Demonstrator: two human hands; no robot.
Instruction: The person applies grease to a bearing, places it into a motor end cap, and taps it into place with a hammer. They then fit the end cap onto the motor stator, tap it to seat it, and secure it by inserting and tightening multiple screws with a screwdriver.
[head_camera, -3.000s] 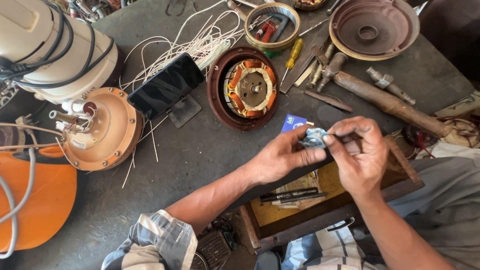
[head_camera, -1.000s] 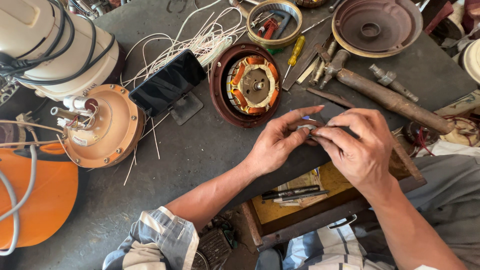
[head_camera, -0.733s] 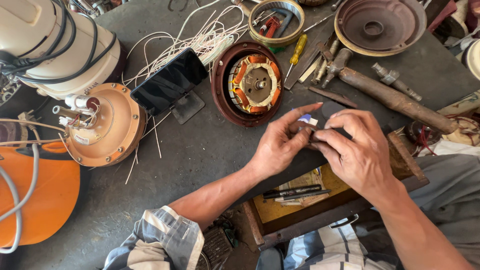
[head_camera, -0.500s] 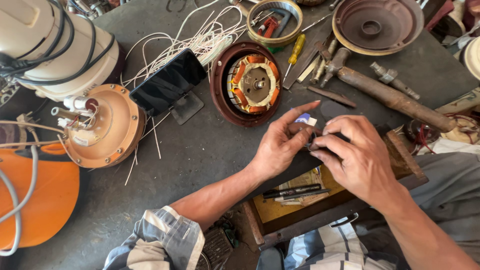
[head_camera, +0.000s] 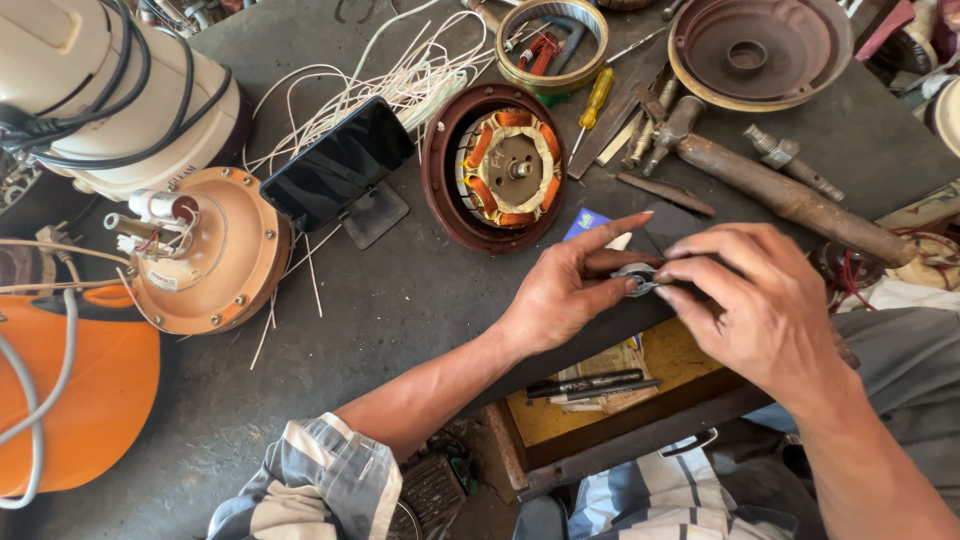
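My left hand (head_camera: 565, 290) and my right hand (head_camera: 755, 300) meet over the front edge of the grey workbench (head_camera: 380, 330). Between their fingertips they pinch a small round metal part (head_camera: 636, 277); most of it is hidden by the fingers. My left index finger points out straight above it. A small blue and white packet (head_camera: 590, 222) lies just behind the hands. A brown motor housing with copper windings (head_camera: 497, 165) sits a little beyond my left hand.
A black phone on a stand (head_camera: 338, 177), a tan fan motor cover (head_camera: 205, 252), loose white wires (head_camera: 390, 85), a rusty hammer (head_camera: 770, 180), a yellow screwdriver (head_camera: 594, 100), a brown round cover (head_camera: 760, 50) and an open drawer with markers (head_camera: 590, 385) surround the hands.
Three seconds ago the hands held the part and packet higher; they have come down to the bench edge, closed together on the small metal part, and hardly moved in the last second.
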